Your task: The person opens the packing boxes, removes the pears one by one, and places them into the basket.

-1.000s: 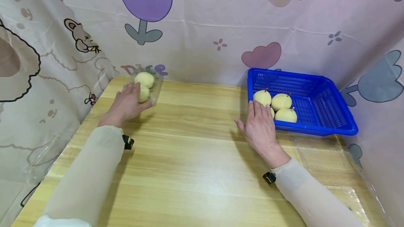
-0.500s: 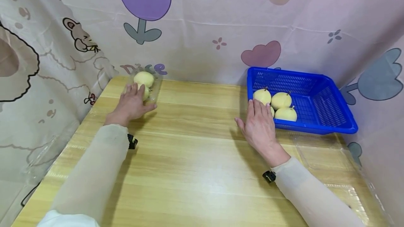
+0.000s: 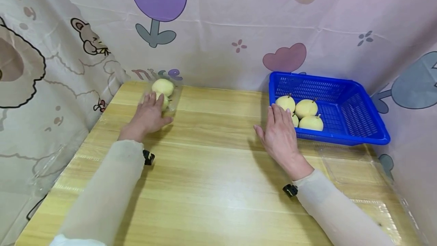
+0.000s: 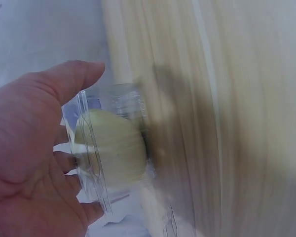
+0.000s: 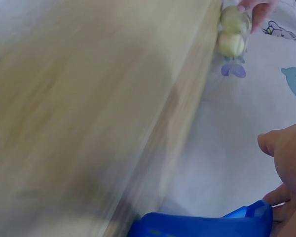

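Observation:
In the head view my left hand (image 3: 146,117) touches the near left side of a clear plastic container (image 3: 175,100) at the table's far left. Two pale yellow pears (image 3: 163,87) sit inside it, one partly behind my fingers. Seen from the left wrist, the fingertips meet the container's wall (image 4: 96,192), and the thumb stretches across above it. My right hand (image 3: 280,137) lies with straight fingers over the near left corner of a blue plastic basket (image 3: 341,138). Several pears (image 3: 306,108) are grouped in the basket's left half; my fingers partly hide one.
Clear plastic trays or lids (image 3: 351,168) lie at the table's right side, hard to make out. The wooden table (image 3: 211,170) backs onto a printed curtain (image 3: 218,18), which also hangs along both sides.
My left hand has moved right, and over the last half second the clear container with its two pears has shifted right with it. The right hand and basket stay nearly in place.

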Tool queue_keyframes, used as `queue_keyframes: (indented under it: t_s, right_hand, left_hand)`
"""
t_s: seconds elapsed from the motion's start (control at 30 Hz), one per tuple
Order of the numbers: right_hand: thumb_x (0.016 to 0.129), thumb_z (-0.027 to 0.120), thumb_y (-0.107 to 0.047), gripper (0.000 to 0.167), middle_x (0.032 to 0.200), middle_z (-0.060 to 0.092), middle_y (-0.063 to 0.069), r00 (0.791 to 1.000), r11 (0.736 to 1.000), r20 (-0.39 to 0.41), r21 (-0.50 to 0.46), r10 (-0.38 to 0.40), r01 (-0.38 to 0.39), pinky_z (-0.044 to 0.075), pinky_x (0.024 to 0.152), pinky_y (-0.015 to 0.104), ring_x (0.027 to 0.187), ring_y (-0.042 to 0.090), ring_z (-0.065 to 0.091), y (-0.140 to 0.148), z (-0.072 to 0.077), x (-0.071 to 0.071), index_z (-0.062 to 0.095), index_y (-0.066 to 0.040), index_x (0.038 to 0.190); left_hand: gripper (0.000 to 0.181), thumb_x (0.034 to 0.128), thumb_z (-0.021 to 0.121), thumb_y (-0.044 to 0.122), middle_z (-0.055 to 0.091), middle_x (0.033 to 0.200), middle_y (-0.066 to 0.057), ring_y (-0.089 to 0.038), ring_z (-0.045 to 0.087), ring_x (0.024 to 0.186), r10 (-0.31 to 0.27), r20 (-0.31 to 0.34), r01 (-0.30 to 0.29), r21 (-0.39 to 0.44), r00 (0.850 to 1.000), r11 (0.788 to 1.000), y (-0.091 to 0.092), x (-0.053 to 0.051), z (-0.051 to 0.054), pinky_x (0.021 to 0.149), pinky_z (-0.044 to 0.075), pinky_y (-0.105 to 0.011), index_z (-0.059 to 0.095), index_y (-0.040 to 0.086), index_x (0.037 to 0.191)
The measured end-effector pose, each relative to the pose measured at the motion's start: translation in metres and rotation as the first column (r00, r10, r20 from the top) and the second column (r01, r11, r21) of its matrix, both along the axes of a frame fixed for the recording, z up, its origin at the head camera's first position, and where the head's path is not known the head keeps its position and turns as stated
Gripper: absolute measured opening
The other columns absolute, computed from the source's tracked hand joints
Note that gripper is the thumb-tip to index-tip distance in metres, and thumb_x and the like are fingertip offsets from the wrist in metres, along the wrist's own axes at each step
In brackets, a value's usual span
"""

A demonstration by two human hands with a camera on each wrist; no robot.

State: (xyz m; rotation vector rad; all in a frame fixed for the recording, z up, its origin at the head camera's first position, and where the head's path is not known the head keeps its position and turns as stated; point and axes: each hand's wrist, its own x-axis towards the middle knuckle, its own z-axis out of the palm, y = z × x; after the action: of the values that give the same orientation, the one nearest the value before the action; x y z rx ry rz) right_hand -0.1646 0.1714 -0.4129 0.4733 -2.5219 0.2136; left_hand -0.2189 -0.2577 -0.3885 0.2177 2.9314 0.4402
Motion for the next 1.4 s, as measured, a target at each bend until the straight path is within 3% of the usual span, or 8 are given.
queue_keyframes:
  t_s: [0.43, 0.83, 1.13, 1.4]
  right_hand:
    - [0.098, 0.077, -0.033, 0.071, 0.144, 0.056, 0.037, 0.991, 0.991, -0.049, -0.032, 0.127, -0.129, 0.037, 0.122, 0.063, 0.137, 0.051, 0.053, -0.023, 0.003, 0.0, 0.052, 0.017, 0.142]
    - [0.099, 0.076, -0.036, 0.071, 0.145, 0.056, 0.032, 0.984, 0.983, 0.007, -0.051, 0.176, -0.176, 0.032, 0.125, 0.063, 0.138, 0.048, 0.053, -0.043, -0.001, -0.001, 0.053, 0.013, 0.144]
    - [0.101, 0.072, -0.036, 0.068, 0.145, 0.056, 0.03, 0.979, 0.979, 0.049, -0.062, 0.198, -0.194, 0.035, 0.123, 0.063, 0.137, 0.047, 0.053, -0.057, 0.004, -0.013, 0.051, 0.011, 0.146]
    - [0.106, 0.063, -0.034, 0.063, 0.149, 0.054, 0.03, 0.976, 0.983, 0.124, -0.057, 0.179, -0.173, 0.035, 0.124, 0.062, 0.14, 0.046, 0.051, -0.067, 0.007, -0.023, 0.049, 0.01, 0.149]
  left_hand:
    - [0.103, 0.0986, 0.07, 0.045, -0.004, 0.173, -0.032, -0.051, -0.008, 0.16, -0.056, -0.027, 0.057, 0.034, 0.998, 0.998, 0.026, 0.021, -0.001, 0.129, -0.001, -0.069, 0.01, 0.0, 0.168]
    - [0.1, 0.0959, 0.072, 0.047, 0.006, 0.173, -0.03, -0.049, -0.002, 0.162, -0.157, -0.066, 0.161, 0.066, 0.985, 0.985, 0.048, 0.035, -0.004, 0.13, 0.004, -0.067, 0.021, 0.0, 0.167]
    - [0.093, 0.0965, 0.072, 0.047, 0.011, 0.175, -0.025, -0.042, -0.001, 0.164, -0.239, -0.067, 0.246, 0.117, 0.969, 0.962, 0.066, 0.047, -0.006, 0.131, 0.005, -0.065, 0.027, 0.004, 0.166]
    - [0.078, 0.1001, 0.068, 0.038, 0.016, 0.176, -0.018, -0.036, 0.003, 0.165, -0.322, -0.082, 0.332, 0.188, 0.943, 0.924, 0.082, 0.058, -0.004, 0.132, 0.006, -0.061, 0.036, 0.008, 0.164]
